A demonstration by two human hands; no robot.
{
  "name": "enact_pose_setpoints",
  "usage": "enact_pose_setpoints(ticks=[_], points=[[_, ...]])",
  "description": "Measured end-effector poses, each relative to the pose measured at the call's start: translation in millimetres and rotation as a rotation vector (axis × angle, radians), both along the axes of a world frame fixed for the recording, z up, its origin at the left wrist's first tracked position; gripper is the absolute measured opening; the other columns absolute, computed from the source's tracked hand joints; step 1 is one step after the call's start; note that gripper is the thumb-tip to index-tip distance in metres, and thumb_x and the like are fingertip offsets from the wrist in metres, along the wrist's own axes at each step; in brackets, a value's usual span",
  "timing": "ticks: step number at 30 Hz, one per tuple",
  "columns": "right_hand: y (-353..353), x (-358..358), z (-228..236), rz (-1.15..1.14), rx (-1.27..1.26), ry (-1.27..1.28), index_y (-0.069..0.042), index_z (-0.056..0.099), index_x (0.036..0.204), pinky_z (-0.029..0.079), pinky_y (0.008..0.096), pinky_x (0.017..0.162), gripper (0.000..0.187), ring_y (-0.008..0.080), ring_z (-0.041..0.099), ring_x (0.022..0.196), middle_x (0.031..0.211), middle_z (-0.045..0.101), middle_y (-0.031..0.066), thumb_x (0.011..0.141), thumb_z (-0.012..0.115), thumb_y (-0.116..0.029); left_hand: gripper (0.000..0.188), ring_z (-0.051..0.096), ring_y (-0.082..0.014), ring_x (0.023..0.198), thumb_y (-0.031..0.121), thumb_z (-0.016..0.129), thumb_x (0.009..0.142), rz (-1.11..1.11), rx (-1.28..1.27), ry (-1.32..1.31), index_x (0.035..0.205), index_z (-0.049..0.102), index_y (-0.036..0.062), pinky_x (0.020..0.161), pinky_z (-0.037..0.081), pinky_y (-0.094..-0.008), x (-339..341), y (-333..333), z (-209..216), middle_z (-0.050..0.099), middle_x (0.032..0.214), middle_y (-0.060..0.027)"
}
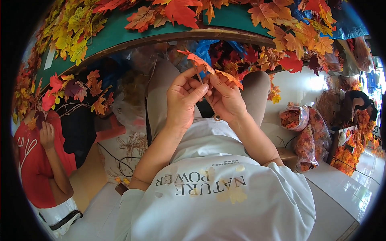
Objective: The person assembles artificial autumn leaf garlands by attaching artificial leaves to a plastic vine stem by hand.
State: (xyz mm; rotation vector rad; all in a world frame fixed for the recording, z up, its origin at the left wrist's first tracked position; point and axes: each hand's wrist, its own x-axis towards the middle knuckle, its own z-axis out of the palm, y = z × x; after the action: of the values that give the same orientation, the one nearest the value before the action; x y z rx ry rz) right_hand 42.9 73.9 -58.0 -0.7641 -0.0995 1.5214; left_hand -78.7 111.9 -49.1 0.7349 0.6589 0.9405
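The green counter [116, 34] was heaped with finished leaves, and clear bags [295, 117] of orange leaves stood on the floor at right, so much looked done. Over the lap, the left hand [183, 100] and right hand [227, 98] each pinched a stem [207, 98] with two orange leaves [201, 62], apparently mid-assembly.

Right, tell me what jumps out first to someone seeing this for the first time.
At centre, the left hand and right hand together pinch a thin brown stem carrying orange artificial maple leaves, held above the lap. Above them, a green table curves across the top, heaped with red, orange and yellow leaves. At far left, another person in a red shirt handles leaves too.
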Motion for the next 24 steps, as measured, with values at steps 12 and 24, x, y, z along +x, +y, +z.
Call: enact_pose_setpoints(ticks=[12, 24], points=[[0, -5, -3, -0.071, -0.061, 0.037, -0.005, 0.059, 0.09, 0.045, 0.0189, 0.059, 0.009, 0.0069, 0.054, 0.067, 0.081, 0.059, 0.0003, 0.088, 0.059, -0.014, 0.037, 0.06, -0.0115, 0.07, -0.008, 0.061, 0.077, 0.015, -0.044, -0.029, 0.113, 0.055, -0.0015, 0.071, 0.051, -0.0242, 2, 1, -2, 0.061, 0.078, -0.0043], [-6, -17, -19, -0.022, 0.009, -0.265, -0.004, 0.057, 0.101, 0.05, 0.0273, 0.059, 0.015, 0.0101, 0.056, 0.067, 0.082, 0.058, 0.0016, 0.089, 0.057, -0.013, 0.04, 0.06, -0.0118, 0.066, -0.006, 0.062, 0.077, 0.027, 0.012, -0.011, 0.116, 0.056, 0.0034, 0.057, 0.047, -0.0223, -11, 0, -16, 0.057, 0.075, -0.0029]])
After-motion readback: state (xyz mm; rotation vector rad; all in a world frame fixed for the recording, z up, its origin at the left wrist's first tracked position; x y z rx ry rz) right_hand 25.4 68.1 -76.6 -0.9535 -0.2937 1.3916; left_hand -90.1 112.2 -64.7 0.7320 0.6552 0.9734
